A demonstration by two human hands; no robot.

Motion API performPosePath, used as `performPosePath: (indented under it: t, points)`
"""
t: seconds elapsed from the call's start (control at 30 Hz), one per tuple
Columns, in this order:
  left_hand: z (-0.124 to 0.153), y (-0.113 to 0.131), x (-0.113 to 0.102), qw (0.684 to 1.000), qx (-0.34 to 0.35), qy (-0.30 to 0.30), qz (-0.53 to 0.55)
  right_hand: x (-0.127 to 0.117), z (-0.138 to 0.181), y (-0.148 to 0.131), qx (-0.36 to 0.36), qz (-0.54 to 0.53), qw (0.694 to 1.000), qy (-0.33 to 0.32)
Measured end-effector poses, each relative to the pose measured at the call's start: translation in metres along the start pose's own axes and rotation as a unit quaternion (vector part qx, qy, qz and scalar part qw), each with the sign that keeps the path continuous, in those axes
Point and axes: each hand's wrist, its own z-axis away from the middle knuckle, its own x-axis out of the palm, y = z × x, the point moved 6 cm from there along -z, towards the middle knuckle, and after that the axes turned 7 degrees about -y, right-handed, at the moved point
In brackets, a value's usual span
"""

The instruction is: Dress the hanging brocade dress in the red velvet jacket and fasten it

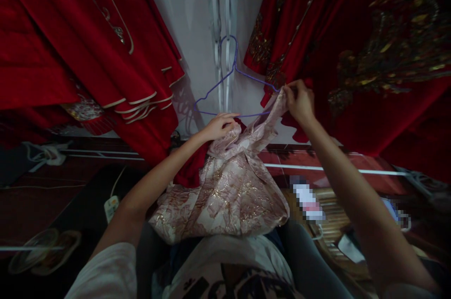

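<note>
A pale pink garment [229, 191] with gold pattern and a red lining hangs in front of me, partly on a thin purple wire hanger [225, 82]. My left hand [220, 126] is closed on the garment's upper edge at the hanger's bottom bar. My right hand [299, 100] pinches the garment's shoulder at the hanger's right arm. The hanger's hook rests on a white vertical rail [221, 21].
Red embroidered garments [88, 45] hang at left, and more red embroidered garments [369, 54] at right, close to my hands. A white power strip [112, 205] lies on the dark floor at left. A wooden stool [331, 224] with small items stands at right. Sandals [42, 252] lie at bottom left.
</note>
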Motion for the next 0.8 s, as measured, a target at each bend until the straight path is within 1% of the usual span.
performPosePath:
  t: [0.07, 0.13, 0.17, 0.23, 0.27, 0.3, 0.33, 0.37, 0.4, 0.47, 0.5, 0.57, 0.67, 0.73, 0.8]
  points:
    - [0.000, 0.006, 0.000, 1.000, -0.006, 0.009, 0.025, 0.007, -0.004, -0.015, -0.003, -0.019, 1.000, -0.006]
    - [0.004, 0.004, -0.005, 0.998, -0.022, 0.032, 0.040, 0.013, -0.007, -0.025, -0.008, -0.020, 1.000, -0.012]
    - [0.008, 0.000, -0.011, 0.997, -0.034, 0.057, 0.039, 0.015, -0.008, -0.027, -0.009, -0.019, 1.000, -0.016]
    - [0.021, -0.016, -0.027, 0.987, -0.080, 0.139, 0.013, 0.017, -0.009, -0.026, -0.007, -0.019, 1.000, -0.023]
    - [0.032, -0.028, -0.036, 0.975, -0.117, 0.190, -0.013, 0.017, -0.009, -0.024, -0.006, -0.020, 0.999, -0.027]
    - [0.045, -0.042, -0.045, 0.956, -0.167, 0.239, -0.047, 0.017, -0.009, -0.022, -0.006, -0.021, 0.999, -0.030]
    - [0.059, -0.056, -0.053, 0.932, -0.221, 0.275, -0.083, 0.017, -0.009, -0.020, -0.006, -0.023, 0.999, -0.032]
    - [0.073, -0.069, -0.058, 0.909, -0.269, 0.297, -0.113, 0.017, -0.009, -0.018, -0.006, -0.025, 0.999, -0.033]
    - [0.086, -0.082, -0.062, 0.893, -0.308, 0.299, -0.137, 0.016, -0.009, -0.017, -0.005, -0.029, 0.999, -0.034]
    - [0.108, -0.105, -0.064, 0.870, -0.375, 0.277, -0.159, 0.016, -0.010, -0.017, -0.002, -0.038, 0.999, -0.039]
    - [0.118, -0.115, -0.064, 0.862, -0.401, 0.266, -0.160, 0.016, -0.011, -0.017, 0.000, -0.041, 0.998, -0.044]
    - [0.132, -0.126, -0.064, 0.854, -0.427, 0.249, -0.160, 0.018, -0.012, -0.018, 0.003, -0.042, 0.998, -0.056]
    - [0.136, -0.129, -0.066, 0.857, -0.415, 0.250, -0.174, 0.019, -0.014, -0.019, 0.003, -0.038, 0.997, -0.066]
    - [0.130, -0.128, -0.070, 0.863, -0.394, 0.268, -0.169, 0.018, -0.015, -0.018, 0.005, -0.042, 0.997, -0.064]
    - [0.117, -0.127, -0.076, 0.876, -0.361, 0.286, -0.142, 0.017, -0.015, -0.017, 0.009, -0.048, 0.997, -0.058]
